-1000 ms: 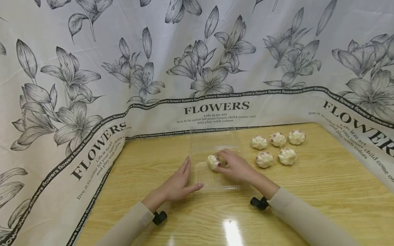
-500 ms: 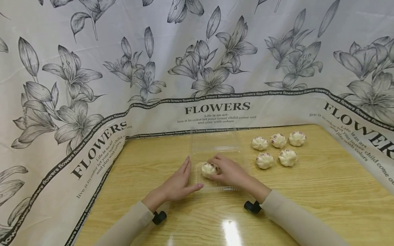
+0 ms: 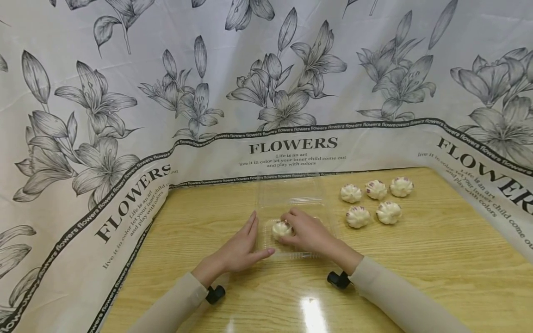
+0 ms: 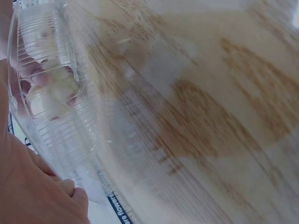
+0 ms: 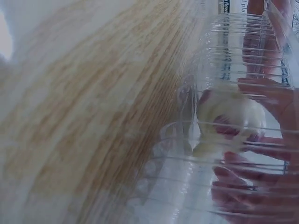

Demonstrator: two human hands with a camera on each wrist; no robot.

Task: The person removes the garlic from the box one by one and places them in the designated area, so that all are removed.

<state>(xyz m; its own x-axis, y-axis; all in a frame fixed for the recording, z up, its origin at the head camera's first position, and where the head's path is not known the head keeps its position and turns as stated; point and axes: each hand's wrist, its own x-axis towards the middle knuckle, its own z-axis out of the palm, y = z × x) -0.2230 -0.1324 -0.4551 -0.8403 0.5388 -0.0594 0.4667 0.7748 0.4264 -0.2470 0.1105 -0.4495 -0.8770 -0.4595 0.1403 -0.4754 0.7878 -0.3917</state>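
A garlic bulb, cream-white with purple patches, is inside the base of a clear plastic clamshell box. My right hand reaches over the base and grips the bulb between thumb and fingers. Through the ribbed wall, the right wrist view shows the same bulb with fingers around it. My left hand rests against the box's left side, fingers straight and thumb along the front corner. The lid lies folded back behind the base.
Several more garlic bulbs lie in two rows on the wooden table, right of the box. A white flower-printed cloth hangs around the table's back and sides. Small black devices are worn at both wrists.
My right hand has moved left and slightly nearer with the garlic bulb, toward the left part of the box base. My left hand has stayed at the box's side.
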